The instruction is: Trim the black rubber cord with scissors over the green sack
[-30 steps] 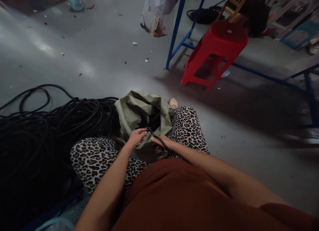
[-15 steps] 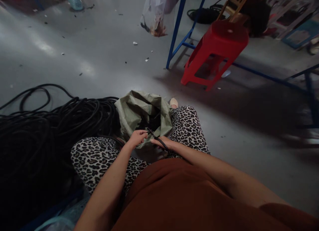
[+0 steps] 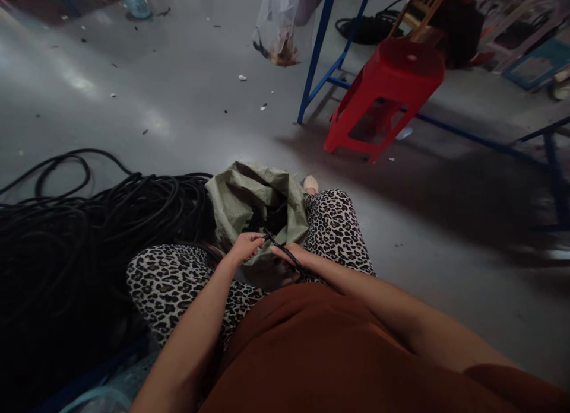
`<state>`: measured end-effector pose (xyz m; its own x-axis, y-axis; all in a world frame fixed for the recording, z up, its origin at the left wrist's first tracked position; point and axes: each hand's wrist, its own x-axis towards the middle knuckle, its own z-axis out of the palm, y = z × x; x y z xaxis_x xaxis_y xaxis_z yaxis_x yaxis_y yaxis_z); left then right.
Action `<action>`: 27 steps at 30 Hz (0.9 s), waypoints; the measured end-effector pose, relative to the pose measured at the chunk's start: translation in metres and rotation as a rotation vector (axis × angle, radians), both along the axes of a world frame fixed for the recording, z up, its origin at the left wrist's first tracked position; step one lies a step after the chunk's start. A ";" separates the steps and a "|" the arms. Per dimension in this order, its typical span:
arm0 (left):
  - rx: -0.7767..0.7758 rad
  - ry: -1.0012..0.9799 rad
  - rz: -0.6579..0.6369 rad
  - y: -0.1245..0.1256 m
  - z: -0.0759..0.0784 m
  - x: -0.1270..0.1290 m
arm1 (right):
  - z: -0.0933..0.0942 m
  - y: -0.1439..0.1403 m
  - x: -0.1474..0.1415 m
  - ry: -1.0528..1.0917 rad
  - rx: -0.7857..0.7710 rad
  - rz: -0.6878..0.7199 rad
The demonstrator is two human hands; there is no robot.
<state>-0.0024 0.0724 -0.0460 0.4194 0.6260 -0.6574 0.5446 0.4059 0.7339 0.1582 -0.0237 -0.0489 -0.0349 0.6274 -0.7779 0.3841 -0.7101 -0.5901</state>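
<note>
Over the mouth of a greenish woven sack (image 3: 236,187), my two hands work close together. My right hand (image 3: 291,254) is closed round what look like black-handled scissors (image 3: 290,256), whose narrow blades point up and left toward my left fingers. My left hand (image 3: 249,245) pinches a small dark piece at its fingertips, right beside the blade tips; its exact kind is too small to make out. Dark pieces (image 3: 267,218) lie in the sack, which stands between my knees in leopard-print trousers (image 3: 333,229).
Heaped black cable or hose (image 3: 146,205) lies at my left, against the sack. Ahead on the right stand a red plastic stool (image 3: 392,86) and a blue metal frame (image 3: 314,63). A clear plastic bag (image 3: 282,27) hangs beside the frame. Small scraps dot the grey floor (image 3: 187,104).
Both hands stay in nearly the same place over the sack. The scissors and my right fingers have shifted only very slightly.
</note>
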 end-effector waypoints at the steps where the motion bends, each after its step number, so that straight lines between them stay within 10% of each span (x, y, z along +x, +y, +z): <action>1: -0.003 -0.003 0.010 0.000 0.000 0.000 | 0.000 0.000 0.000 0.001 0.000 -0.001; 27: -0.049 -0.046 0.103 0.003 -0.005 0.001 | 0.010 -0.003 -0.001 -0.145 0.124 0.085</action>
